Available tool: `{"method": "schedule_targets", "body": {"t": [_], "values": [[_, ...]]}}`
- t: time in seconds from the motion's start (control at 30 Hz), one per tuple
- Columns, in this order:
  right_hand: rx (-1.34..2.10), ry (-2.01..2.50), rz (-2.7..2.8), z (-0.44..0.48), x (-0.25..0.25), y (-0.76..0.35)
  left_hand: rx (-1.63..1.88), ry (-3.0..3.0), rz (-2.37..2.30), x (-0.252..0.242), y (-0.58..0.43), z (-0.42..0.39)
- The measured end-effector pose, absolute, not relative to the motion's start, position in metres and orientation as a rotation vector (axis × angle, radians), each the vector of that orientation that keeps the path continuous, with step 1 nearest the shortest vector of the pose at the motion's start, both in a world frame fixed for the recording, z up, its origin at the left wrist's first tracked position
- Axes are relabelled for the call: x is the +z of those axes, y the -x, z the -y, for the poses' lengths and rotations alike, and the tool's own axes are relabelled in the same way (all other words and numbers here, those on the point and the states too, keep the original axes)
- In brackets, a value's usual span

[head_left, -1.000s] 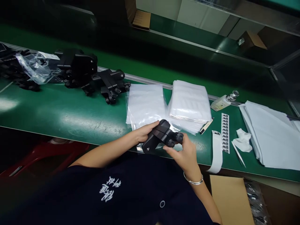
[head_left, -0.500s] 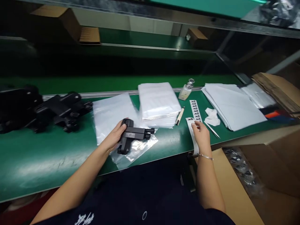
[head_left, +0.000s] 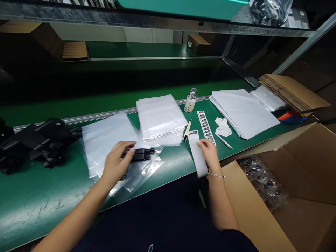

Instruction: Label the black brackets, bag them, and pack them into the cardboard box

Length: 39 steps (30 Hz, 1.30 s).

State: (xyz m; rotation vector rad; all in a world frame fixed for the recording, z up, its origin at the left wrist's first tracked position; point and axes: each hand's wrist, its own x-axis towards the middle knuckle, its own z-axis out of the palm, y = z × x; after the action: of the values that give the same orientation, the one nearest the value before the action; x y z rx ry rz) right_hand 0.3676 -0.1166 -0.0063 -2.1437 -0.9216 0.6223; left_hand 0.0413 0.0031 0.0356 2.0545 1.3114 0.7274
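My left hand (head_left: 118,161) is closed over a black plastic part (head_left: 141,154) whose two-pronged end sticks out to the right; my fingers hide much of the rest. Beneath it are clear plastic bags (head_left: 106,134), spread on the green bench. The thumb and fingers of my right hand (head_left: 209,153) are pinched at the right edge of a whitish label strip (head_left: 196,154). One printed label (head_left: 193,132) shows at that strip's top end. Just beyond my right hand lies a second strip, with a row of black-and-white labels (head_left: 205,126).
Behind my hands are a stack of white bags (head_left: 161,117), a pen-like marker (head_left: 187,130) and a bottle (head_left: 190,101). Tweezers (head_left: 224,141) and a crumpled tissue (head_left: 223,127) lie right. Black assemblies (head_left: 39,143) sit left. An open carton (head_left: 296,168) stands at lower right.
The view has shifted right. My left hand has turned over the black part, which now shows less. Beside the labelled strip, my right hand stays pinched, and the strip's lower end has curled.
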Motion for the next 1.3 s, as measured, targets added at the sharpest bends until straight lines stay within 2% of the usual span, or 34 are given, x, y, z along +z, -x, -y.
{"method": "schedule_targets", "body": {"t": [0.17,0.27,0.47,0.63,0.7,0.83,0.9,1.07,1.17,1.3], "values": [[1.019,1.558,0.964,0.122,0.007,-0.311,0.374,-1.472,-0.912,0.041,-0.108,0.016],[1.163,1.502,1.039,0.128,0.011,-0.293,0.338,-1.24,-0.863,0.038,-0.127,0.02],[1.219,1.409,0.921,0.128,0.015,-0.288,0.339,-1.263,-0.805,0.044,-0.128,0.025],[1.591,1.167,0.741,0.121,0.011,-0.283,0.199,-1.084,-0.701,0.042,-0.127,0.026],[1.489,1.229,0.749,0.119,0.009,-0.279,0.222,-1.115,-0.754,0.042,-0.126,0.025],[0.846,1.524,0.948,0.121,0.012,-0.272,0.357,-1.301,-0.915,0.041,-0.124,0.027],[0.689,1.57,1.056,0.122,0.016,-0.27,0.382,-1.389,-0.946,0.04,-0.124,0.029],[0.765,1.573,1.097,0.125,0.02,-0.275,0.362,-1.612,-0.927,0.04,-0.124,0.034],[0.79,1.428,1.049,0.128,0.014,-0.283,0.356,-1.695,-0.972,0.039,-0.121,0.032],[0.858,1.233,0.858,0.128,0.002,-0.282,0.391,-1.423,-0.933,0.033,-0.121,0.03]]}}
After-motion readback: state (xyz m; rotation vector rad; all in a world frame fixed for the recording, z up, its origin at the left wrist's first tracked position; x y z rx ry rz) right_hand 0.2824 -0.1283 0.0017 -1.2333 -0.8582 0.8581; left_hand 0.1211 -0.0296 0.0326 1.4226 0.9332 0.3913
